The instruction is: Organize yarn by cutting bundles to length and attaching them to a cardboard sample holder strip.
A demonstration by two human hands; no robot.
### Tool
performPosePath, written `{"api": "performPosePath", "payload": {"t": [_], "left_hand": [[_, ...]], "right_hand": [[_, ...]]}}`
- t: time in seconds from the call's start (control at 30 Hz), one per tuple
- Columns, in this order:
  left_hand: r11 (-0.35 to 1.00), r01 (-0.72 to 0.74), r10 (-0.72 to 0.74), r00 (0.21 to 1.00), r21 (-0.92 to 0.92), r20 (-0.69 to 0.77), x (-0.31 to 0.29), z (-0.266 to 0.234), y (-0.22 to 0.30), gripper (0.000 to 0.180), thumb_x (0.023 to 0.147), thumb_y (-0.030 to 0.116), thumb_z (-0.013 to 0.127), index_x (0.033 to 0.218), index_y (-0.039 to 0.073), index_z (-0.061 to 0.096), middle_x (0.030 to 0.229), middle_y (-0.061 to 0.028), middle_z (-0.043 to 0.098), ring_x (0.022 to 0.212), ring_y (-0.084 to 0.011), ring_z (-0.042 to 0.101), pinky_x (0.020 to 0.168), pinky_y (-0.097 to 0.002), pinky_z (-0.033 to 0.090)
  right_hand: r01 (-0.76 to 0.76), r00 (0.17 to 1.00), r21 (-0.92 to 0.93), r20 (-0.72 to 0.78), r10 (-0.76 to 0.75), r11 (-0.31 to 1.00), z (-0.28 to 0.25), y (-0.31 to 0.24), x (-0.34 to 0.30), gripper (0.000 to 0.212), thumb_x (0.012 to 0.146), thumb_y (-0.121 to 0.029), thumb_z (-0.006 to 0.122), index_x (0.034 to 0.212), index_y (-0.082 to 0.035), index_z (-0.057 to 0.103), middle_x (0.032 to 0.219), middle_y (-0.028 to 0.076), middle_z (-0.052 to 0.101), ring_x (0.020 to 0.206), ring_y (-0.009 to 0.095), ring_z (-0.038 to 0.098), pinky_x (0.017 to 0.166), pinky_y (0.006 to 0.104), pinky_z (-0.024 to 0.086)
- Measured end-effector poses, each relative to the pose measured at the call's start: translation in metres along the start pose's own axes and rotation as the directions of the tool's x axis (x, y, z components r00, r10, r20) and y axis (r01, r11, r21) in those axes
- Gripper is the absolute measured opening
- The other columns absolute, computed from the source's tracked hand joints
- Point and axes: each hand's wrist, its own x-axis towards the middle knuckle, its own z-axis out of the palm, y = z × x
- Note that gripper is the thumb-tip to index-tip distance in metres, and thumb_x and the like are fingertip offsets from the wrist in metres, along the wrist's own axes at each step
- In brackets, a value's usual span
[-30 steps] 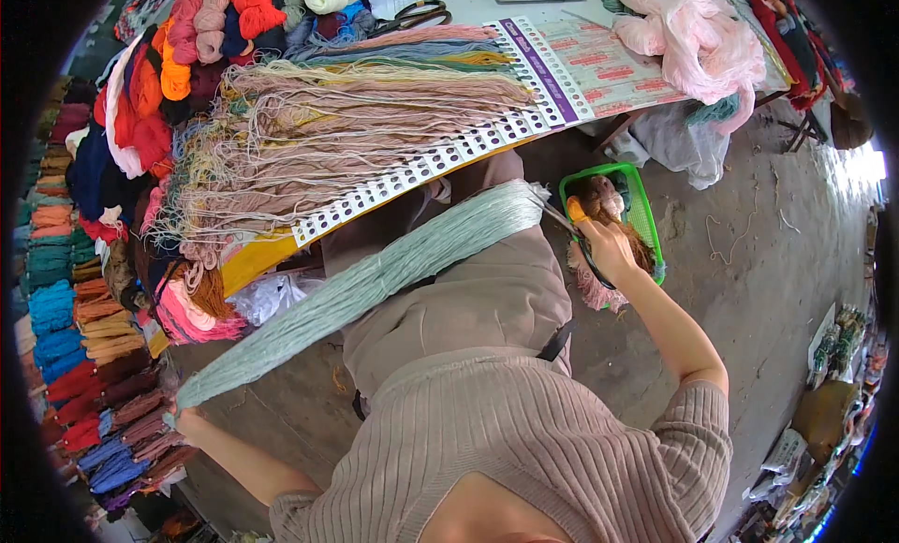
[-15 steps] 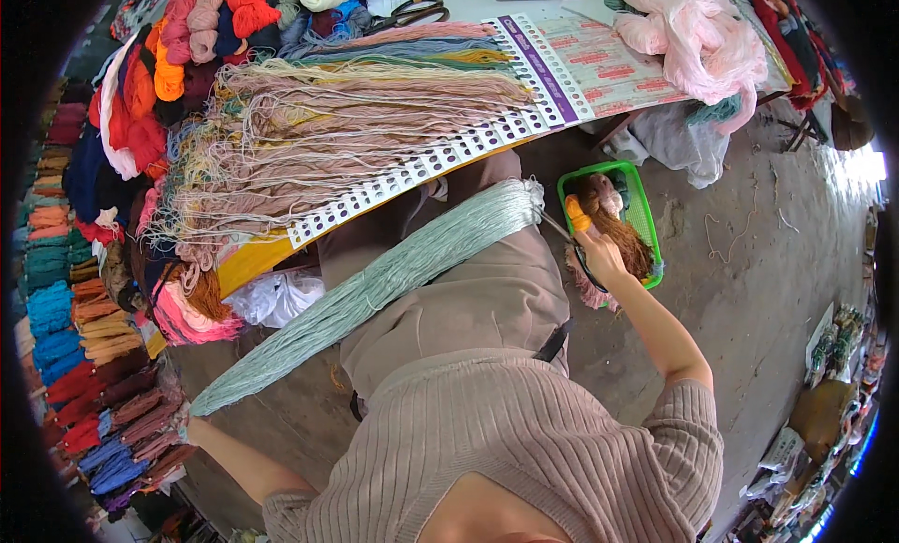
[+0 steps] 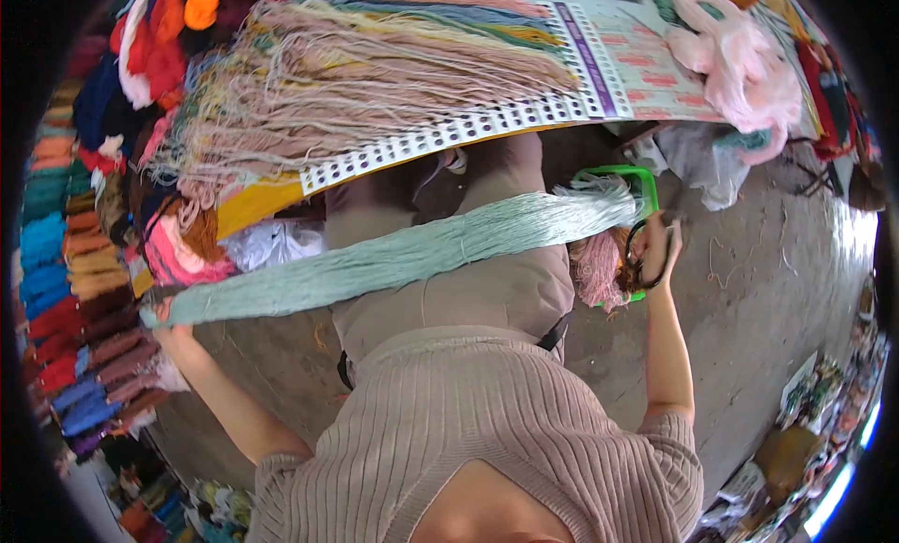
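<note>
A long pale green skein of yarn (image 3: 403, 260) stretches across my lap from left to right. My left hand (image 3: 176, 326) is closed around its left end, out beyond my left thigh. At the right, the skein's end fans out into loose strands above a green basket (image 3: 648, 189). My right hand (image 3: 663, 248) grips dark-handled scissors (image 3: 639, 279) beside the basket, just right of those strands; their blades are hard to make out. Pink and brown yarn (image 3: 599, 270) hangs at the basket's near side.
Ahead stands a table with many cut yarn strands (image 3: 403, 75) fixed along a white punched card (image 3: 449, 131). A pale pink skein (image 3: 740, 66) lies at its right end. Coloured yarn bundles (image 3: 75, 281) fill the left side. A plastic bag (image 3: 702, 164) hangs below the table.
The skein's right end has gone from a tight bundle at the scissors to spread loose strands. My left hand has moved up and outward, my right hand rightward with the scissors.
</note>
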Motion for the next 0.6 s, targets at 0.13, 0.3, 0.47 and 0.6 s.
{"api": "performPosePath", "payload": {"t": [0.13,0.3,0.47,0.6], "left_hand": [[0.974,0.107,-0.094,0.993,-0.197,0.075,0.007,-0.034,0.006,0.029,0.086,0.024,0.044,0.058,0.015,0.043,0.044,0.0044,0.034,0.042,-0.0112,0.040,0.059,-0.0333,0.045],[0.971,0.073,-0.070,0.997,-0.227,0.020,0.003,-0.043,0.010,0.029,0.086,0.024,0.044,0.059,0.015,0.042,0.043,0.0057,0.031,0.039,-0.0110,0.038,0.060,-0.0331,0.045],[0.957,0.118,-0.115,0.993,-0.267,0.029,-0.008,-0.037,0.000,0.030,0.086,0.022,0.045,0.057,0.014,0.043,0.042,0.0050,0.034,0.039,-0.0111,0.038,0.064,-0.0337,0.046],[0.955,0.106,-0.126,0.991,-0.277,-0.054,-0.004,-0.051,-0.004,0.029,0.087,0.020,0.044,0.059,0.012,0.046,0.043,0.0034,0.035,0.040,-0.0133,0.040,0.068,-0.0347,0.046]], "right_hand": [[0.913,0.397,-0.329,0.850,-0.346,0.241,0.053,-0.016,-0.059,0.015,0.073,-0.008,0.055,0.088,-0.009,0.056,0.078,0.013,0.060,0.073,0.032,0.060,0.062,0.0395,0.048],[0.930,0.362,-0.341,0.916,-0.174,0.140,0.082,-0.015,-0.079,0.015,0.077,-0.015,0.054,0.091,-0.011,0.055,0.080,0.011,0.061,0.071,0.032,0.059,0.065,0.0397,0.047],[0.949,0.312,-0.301,0.941,-0.132,0.093,0.086,-0.019,-0.076,0.016,0.075,-0.017,0.055,0.089,-0.010,0.057,0.076,0.011,0.061,0.074,0.032,0.058,0.065,0.0414,0.046],[0.982,0.177,-0.163,0.972,-0.157,0.096,0.085,-0.024,-0.070,0.018,0.072,-0.015,0.060,0.089,-0.009,0.058,0.073,0.010,0.060,0.069,0.031,0.057,0.063,0.0389,0.046]]}}
